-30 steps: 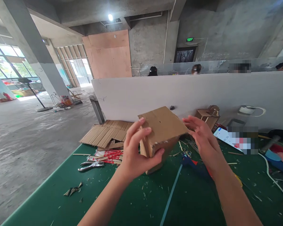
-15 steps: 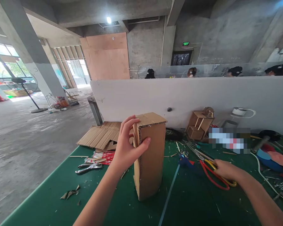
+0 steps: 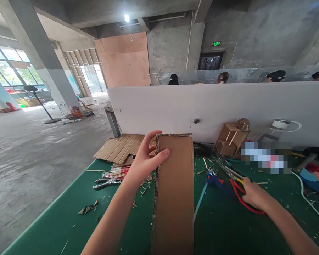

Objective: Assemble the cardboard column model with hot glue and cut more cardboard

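We find the tall cardboard box (image 3: pixel 175 198) directly in front of us, over the green table (image 3: pixel 127 226), its lower end running out of view. Our left hand (image 3: pixel 142 161) grips its upper left edge, the thumb pressed flat on the front panel and the fingers bent round behind. We judge this pinch at the corner to be for steadiness, as it leaves most of the front face uncovered. Our right hand (image 3: pixel 253 193) lies well apart from the box, fingers closed on the handles of the red-and-yellow scissors (image 3: pixel 232 175); whether any finger passes through a loop we cannot tell. The blades point away from us, which keeps the handles on our side, within easy reach. The metal pliers (image 3: pixel 107 183) and the red-and-white wrapped sticks (image 3: pixel 119 171) lie to the left, probably set aside to leave room in the middle.

As to condition, we note a plain brown front panel, long, narrow and largely smooth, with no tear visible across it. The left edge shows its corrugated core along the side. The top edge is rough and slightly ragged, and its layers show. The right edge is cleaner, with slight unevenness. We cannot see the back or the base.
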Available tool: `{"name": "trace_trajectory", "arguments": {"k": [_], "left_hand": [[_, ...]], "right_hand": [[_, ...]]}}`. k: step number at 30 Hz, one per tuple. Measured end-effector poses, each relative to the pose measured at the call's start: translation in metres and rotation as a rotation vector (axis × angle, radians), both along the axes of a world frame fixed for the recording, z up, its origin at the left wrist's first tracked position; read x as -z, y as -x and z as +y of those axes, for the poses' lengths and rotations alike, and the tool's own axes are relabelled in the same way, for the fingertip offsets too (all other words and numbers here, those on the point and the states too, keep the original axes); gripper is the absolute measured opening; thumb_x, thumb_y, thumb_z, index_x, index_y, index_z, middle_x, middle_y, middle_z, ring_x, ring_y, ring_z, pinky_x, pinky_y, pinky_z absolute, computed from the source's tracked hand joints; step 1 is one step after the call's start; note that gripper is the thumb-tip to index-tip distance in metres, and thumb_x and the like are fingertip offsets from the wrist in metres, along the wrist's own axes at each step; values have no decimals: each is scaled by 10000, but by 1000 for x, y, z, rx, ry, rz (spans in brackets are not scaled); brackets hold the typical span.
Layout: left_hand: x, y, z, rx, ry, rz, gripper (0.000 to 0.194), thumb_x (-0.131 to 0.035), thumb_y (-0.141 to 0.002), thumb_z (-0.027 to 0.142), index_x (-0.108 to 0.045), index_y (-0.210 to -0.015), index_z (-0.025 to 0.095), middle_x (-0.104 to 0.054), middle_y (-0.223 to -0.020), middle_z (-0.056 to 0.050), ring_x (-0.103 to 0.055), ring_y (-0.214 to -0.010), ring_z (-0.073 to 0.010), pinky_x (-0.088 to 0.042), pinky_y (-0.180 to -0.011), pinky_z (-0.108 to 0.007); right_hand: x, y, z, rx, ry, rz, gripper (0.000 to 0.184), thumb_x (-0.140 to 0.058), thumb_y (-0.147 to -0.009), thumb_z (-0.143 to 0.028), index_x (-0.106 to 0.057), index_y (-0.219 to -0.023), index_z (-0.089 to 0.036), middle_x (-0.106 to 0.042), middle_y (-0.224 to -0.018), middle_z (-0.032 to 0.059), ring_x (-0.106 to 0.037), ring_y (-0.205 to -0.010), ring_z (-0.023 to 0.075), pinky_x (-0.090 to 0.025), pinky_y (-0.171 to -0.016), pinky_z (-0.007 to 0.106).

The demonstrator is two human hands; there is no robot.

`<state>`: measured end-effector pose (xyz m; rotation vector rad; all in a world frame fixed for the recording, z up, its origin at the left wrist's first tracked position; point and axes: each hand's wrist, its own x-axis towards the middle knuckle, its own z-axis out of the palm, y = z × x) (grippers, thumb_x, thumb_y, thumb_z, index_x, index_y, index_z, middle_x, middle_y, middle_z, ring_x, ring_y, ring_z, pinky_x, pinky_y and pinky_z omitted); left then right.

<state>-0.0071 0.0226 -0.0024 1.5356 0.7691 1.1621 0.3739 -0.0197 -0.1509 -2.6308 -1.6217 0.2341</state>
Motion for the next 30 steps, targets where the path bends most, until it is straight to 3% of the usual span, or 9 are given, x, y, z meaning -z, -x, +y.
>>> {"name": "trace_trajectory", "arguments": {"k": [4, 8, 12, 16, 21, 26, 30], "left_hand": [[4, 0, 6, 43, 103, 90, 586, -669, -785, 475, -471, -1309, 303, -579, -1296, -65, -628, -1033, -239, -529, -845, -332], [13, -3, 15, -13, 252, 135, 690, -687, -738, 542, -475, -1349, 300, -464, -1457, -40, -515, -1256, -282, -485, -940, -304], [25, -6, 22, 12, 374, 181, 751, -702, -708, 558, -450, -1370, 310, -488, -1446, -21, -520, -1261, -281, -500, -885, -280], [38, -10, 25, 21, 495, 157, 719, -723, -691, 528, -480, -1325, 290, -607, -1302, -31, -628, -1096, -233, -510, -791, -255], [60, -11, 38, 201, 598, 86, 560, -743, -682, 442, -582, -1168, 212, -717, -969, -31, -682, -793, -165, -510, -803, -273], [82, -10, 49, 115, 696, 46, 706, -789, -648, 417, -532, -1268, 199, -716, -1025, -70, -696, -810, -184, -518, -780, -278], [86, -12, 49, 144, 685, 46, 759, -812, -624, 431, -535, -1289, 193, -720, -1052, -93, -705, -858, -215, -521, -772, -276]], "right_hand": [[-14, 6, -15, 86, -92, 9, 226, -439, -831, -193, -487, -1037, -113, -628, -765, 174, -652, -638, 274, -439, -530, 328], [-46, 12, -29, 267, -282, 101, 435, -456, -845, -427, -479, -1104, -78, -653, -812, 238, -658, -701, 341, -465, -561, 383], [-70, 29, -42, 191, -410, 219, 446, -504, -777, -587, -546, -945, -176, -686, -884, 158, -664, -787, 308, -488, -672, 374], [-69, 57, -58, -8, -365, 270, 514, -567, -697, -668, -530, -923, -208, -691, -913, 129, -668, -790, 303, -498, -645, 370], [-58, 78, -73, -219, -313, 348, 535, -529, -763, -647, -501, -1066, -207, -637, -1101, 152, -637, -1013, 295, -531, -764, 367], [-63, 89, -74, -232, -143, 302, 596, -462, -781, -702, -469, -1108, -205, -572, -1182, 187, -647, -965, 305, -539, -690, 384], [-68, 97, -68, -236, -109, 239, 592, -419, -794, -717, -467, -1075, -198, -595, -1120, 186, -647, -897, 301, -527, -621, 384]]}}
